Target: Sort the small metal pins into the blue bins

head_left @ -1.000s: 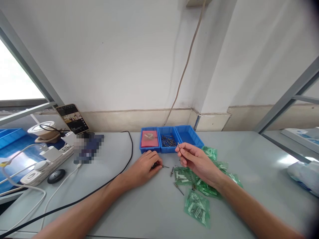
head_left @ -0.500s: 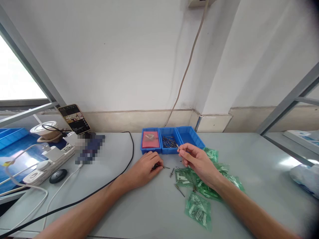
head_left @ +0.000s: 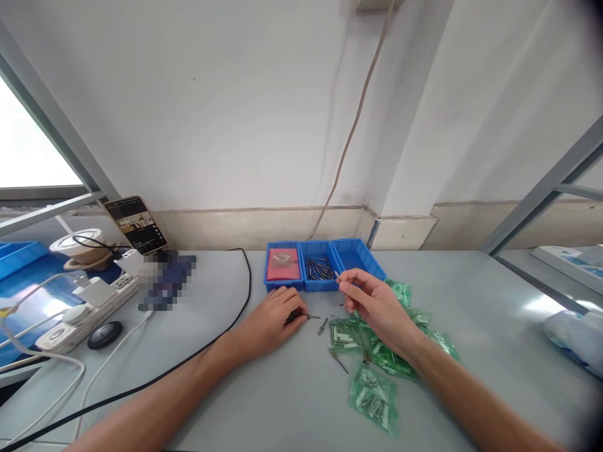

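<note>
My left hand (head_left: 277, 315) rests on the table below the blue bins, its fingers curled round several dark screws, and a thin metal shank (head_left: 313, 317) sticks out past the fingertips. In front of the middle bin, my right hand (head_left: 365, 298) pinches a small slim metal piece (head_left: 336, 275) between thumb and fingertips; its exact kind is too small to tell. Loose screws (head_left: 323, 326) lie between the hands, with another screw (head_left: 338, 360) nearer me. Green plastic bags (head_left: 374, 398) of screws and pale plugs lie below and under my right forearm.
A blue bin (head_left: 284, 285) with a red sheet stands beside the middle bin of dark screws (head_left: 319, 269) and a third blue bin (head_left: 357, 256). At left are a propped phone (head_left: 136, 224), a power strip (head_left: 59, 336), a mouse (head_left: 104, 334) and a black cable (head_left: 188, 353).
The view has shifted slightly. My right fingertips have moved a little, and the small piece now points more upward. My left hand stays in place, still round the screws.
</note>
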`<state>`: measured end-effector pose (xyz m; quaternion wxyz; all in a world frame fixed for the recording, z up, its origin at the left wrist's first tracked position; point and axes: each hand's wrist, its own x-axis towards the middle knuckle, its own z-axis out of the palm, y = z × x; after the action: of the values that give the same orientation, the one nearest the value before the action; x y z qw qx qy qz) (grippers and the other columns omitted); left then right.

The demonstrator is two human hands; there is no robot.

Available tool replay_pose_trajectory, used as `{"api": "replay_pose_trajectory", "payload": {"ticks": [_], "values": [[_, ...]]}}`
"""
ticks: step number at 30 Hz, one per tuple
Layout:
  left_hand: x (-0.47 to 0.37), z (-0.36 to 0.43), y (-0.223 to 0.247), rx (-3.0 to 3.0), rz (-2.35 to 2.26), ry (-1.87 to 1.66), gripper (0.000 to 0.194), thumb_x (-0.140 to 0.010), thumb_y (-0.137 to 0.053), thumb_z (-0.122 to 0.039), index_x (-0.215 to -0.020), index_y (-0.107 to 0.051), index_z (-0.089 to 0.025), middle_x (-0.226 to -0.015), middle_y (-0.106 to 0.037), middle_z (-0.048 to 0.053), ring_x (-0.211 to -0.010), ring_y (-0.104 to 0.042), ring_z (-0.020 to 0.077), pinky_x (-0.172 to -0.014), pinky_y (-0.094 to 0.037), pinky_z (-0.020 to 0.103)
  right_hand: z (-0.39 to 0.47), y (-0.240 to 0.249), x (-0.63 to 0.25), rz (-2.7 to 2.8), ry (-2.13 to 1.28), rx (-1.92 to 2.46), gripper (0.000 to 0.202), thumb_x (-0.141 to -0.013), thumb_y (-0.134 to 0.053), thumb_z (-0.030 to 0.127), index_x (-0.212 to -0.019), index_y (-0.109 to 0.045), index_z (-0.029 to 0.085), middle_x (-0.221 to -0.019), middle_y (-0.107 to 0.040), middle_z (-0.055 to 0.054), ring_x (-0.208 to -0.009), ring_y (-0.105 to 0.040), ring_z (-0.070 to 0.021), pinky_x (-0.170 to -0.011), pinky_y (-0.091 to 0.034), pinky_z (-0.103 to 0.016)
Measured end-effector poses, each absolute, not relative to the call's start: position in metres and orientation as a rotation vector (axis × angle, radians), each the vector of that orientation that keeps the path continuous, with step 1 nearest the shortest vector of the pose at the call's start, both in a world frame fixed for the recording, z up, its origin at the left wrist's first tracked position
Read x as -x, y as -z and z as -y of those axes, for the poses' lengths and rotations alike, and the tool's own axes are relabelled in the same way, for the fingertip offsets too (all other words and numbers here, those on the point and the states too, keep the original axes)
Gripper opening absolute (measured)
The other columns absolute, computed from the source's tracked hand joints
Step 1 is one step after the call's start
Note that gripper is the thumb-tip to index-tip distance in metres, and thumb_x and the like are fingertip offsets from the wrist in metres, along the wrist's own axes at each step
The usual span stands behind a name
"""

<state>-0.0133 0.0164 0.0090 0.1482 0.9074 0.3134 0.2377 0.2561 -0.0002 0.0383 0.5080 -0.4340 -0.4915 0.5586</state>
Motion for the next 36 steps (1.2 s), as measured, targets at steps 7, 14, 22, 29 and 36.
{"api": "replay_pose_trajectory", "payload": {"ticks": [7, 14, 22, 29, 36], "values": [[0.013, -0.017, -0.009, -2.626, -0.902, -0.688, 0.006, -0.108, -0.058, -0.021, -0.104, -0.061, -0.021, -0.106, -0.064, 0.004, -0.099, -0.057, 0.0215, -0.090, -0.047, 0.035, 0.003, -0.041, -0.249, 1.177, -1.402, 1.128, 0.043, -0.092, -0.079, 0.058, -0.081, -0.060, 0.021, -0.064, -0.051, 0.006, -0.053, -0.045, -0.0094, -0.049, -0.037, -0.022], [0.013, -0.018, -0.005, -2.656, -0.898, -0.702, 0.005, -0.109, -0.057, -0.023, -0.105, -0.061, -0.021, -0.106, -0.064, 0.005, -0.099, -0.058, 0.0220, -0.091, -0.047, 0.036, 0.000, -0.042, -0.241, 1.144, -1.312, 1.149, 0.044, -0.094, -0.073, 0.063, -0.113, -0.069, 0.023, -0.085, -0.066, 0.001, -0.047, -0.047, -0.0088, -0.038, -0.035, -0.022], [0.013, -0.017, -0.007, -2.671, -0.947, -0.684, 0.007, -0.109, -0.061, -0.024, -0.103, -0.058, -0.021, -0.105, -0.064, 0.004, -0.098, -0.058, 0.0221, -0.088, -0.046, 0.035, 0.005, -0.021, -0.239, 2.143, -0.513, 1.202, 0.009, -0.101, -0.070, 0.031, -0.109, -0.072, 0.026, -0.109, -0.070, -0.006, -0.094, -0.066, -0.0249, -0.086, -0.054, -0.040], [0.012, -0.015, -0.008, -2.676, -0.928, -0.665, 0.007, -0.109, -0.061, -0.025, -0.104, -0.058, -0.021, -0.105, -0.065, 0.003, -0.096, -0.056, 0.0210, -0.088, -0.045, 0.035, 0.010, -0.021, -0.233, 2.433, -0.340, 1.199, 0.014, -0.108, -0.058, 0.020, -0.096, -0.062, 0.024, -0.101, -0.066, -0.003, -0.095, -0.062, -0.0244, -0.088, -0.047, -0.039], [0.013, -0.016, -0.009, -2.682, -0.959, -0.655, 0.007, -0.108, -0.061, -0.025, -0.103, -0.060, -0.021, -0.106, -0.065, 0.004, -0.098, -0.057, 0.0215, -0.088, -0.046, 0.035, 0.007, -0.024, -0.237, 2.019, -0.674, 1.250, 0.016, -0.110, -0.050, 0.030, -0.097, -0.059, 0.026, -0.094, -0.065, -0.002, -0.085, -0.059, -0.0228, -0.080, -0.046, -0.036]]}}
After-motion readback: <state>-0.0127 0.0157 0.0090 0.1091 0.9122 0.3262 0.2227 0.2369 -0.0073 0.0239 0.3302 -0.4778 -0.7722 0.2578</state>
